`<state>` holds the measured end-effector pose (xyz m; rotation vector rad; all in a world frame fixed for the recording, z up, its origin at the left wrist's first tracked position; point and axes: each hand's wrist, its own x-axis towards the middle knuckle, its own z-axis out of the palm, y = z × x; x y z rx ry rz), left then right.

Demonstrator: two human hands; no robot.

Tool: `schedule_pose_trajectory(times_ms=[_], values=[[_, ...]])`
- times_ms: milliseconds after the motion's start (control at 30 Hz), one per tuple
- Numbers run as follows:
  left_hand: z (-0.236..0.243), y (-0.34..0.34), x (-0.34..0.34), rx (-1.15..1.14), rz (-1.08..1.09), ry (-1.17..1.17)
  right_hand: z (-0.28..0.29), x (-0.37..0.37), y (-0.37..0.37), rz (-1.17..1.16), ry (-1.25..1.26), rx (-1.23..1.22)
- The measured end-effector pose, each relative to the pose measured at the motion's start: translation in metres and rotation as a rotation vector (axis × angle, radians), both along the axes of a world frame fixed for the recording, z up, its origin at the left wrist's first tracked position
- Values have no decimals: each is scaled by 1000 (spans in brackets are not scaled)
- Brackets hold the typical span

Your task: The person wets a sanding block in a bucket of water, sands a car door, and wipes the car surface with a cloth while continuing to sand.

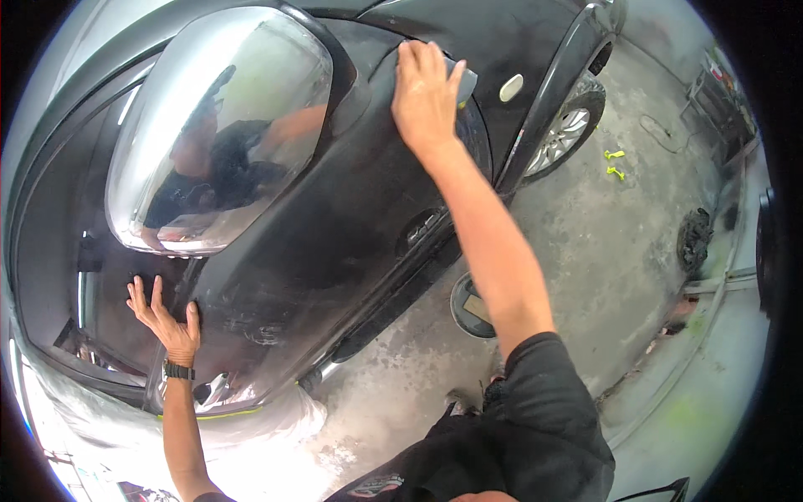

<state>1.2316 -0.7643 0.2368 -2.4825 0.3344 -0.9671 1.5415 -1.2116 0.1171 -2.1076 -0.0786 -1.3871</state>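
We locate the grey pad (470, 85) under the right hand (422, 96), at the far curved edge of the black panel (326, 209). The right hand lies over the pad, fingers nearly straight; its thumb is hidden, so we cannot tell whether it grips or only presses. In our judgement, the step is rubbing the panel: we should keep the pad flat, press evenly and ease off at the edge. The left hand (169, 328) is spread, grasping nothing, beside the window's lower edge; it should serve as a steady brace. Between the hands, the chrome mirror (222, 138) juts out, so we should guide the forearm clear. Beyond the panel, a round container (458, 315) sits on the floor (585, 268).
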Motion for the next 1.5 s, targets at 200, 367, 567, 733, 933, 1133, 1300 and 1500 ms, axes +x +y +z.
schedule_pose_trajectory(times_ms=[200, 367, 567, 733, 933, 1133, 1300, 1500], values=[[2, 3, -4, 0, 11, -3, -12, -5, -1, 32, -16, -116], [1, 6, -8, 2, 31, -8, -19, 2, -6, -43, 12, -25], [0, 1, -3, -8, -7, -6, -8, 18, -1, 84, -75, 52], [2, 0, -4, 5, 4, -7, -18, 4, -19, 20, -105, -65], [-1, 8, -4, 6, -6, -14, -23, -67, 82, 341, -139, 1], [0, -2, 1, 7, -7, -23, -6, -34, 24, 125, -79, 55], [-1, 8, -8, 5, 4, -25, -23, -109, 117, 461, -142, -86], [-2, -6, 3, -26, -16, -17, -11, -65, 74, 144, -11, 45]])
